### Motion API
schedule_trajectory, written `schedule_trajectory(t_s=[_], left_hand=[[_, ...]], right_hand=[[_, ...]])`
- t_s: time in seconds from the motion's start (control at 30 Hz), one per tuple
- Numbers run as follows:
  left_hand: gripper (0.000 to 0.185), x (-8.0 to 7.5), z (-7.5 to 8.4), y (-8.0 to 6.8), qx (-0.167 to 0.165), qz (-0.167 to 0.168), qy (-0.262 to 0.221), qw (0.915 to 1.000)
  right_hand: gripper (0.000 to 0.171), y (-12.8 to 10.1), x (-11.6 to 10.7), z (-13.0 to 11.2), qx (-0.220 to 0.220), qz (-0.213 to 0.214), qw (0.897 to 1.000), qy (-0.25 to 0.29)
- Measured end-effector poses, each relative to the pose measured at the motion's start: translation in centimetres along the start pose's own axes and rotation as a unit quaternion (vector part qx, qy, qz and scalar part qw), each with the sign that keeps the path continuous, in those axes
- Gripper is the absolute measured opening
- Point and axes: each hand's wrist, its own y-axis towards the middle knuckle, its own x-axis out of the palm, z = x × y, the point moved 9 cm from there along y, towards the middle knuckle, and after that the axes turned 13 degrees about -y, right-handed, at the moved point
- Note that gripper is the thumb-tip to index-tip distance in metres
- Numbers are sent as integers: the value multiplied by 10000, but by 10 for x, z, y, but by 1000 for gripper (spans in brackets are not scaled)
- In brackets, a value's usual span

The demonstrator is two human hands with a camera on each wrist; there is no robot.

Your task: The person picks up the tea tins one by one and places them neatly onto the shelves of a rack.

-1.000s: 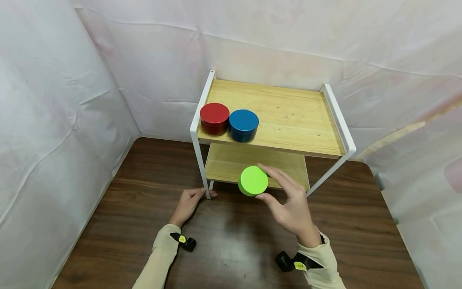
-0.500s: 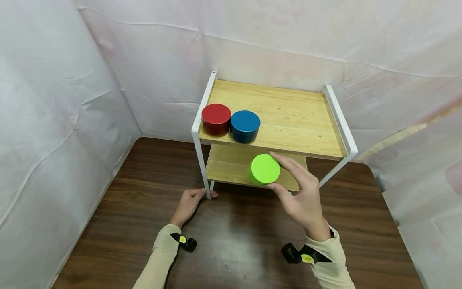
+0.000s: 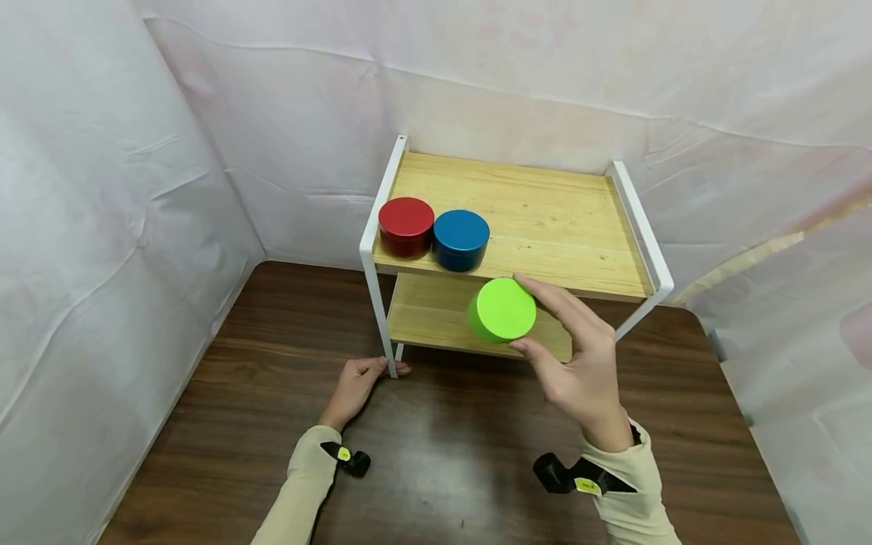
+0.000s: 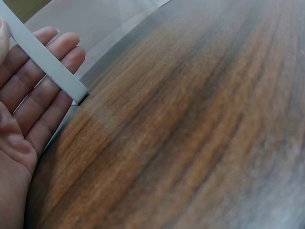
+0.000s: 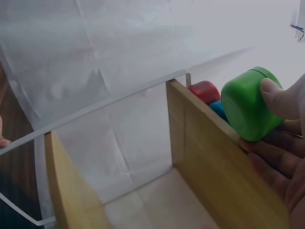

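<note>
My right hand pinches a bright green round lidded tin between thumb and fingers, in front of the shelf's upper board. In the right wrist view the green tin overlaps the upper board's edge, the thumb on its side. A red round tin and a blue one stand side by side at the left of the top board. My left hand holds the front left white leg low down; in the left wrist view its fingers lie behind the leg.
The two-tier shelf has white metal side frames and a lower wooden board. It stands on a dark wooden table. Pale fabric hangs behind and at both sides.
My right hand has carried the green tin up and to the right, towards the front edge of the upper board. The left hand stays at the leg.
</note>
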Motion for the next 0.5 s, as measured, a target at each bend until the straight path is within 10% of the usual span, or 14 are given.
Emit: schedule_trajectory(t_s=[0.5], left_hand=[[39,1,1,-1,-87,-2,-28,10000]], right_hand=[[63,14,-9,-2,45,107,9999,36]])
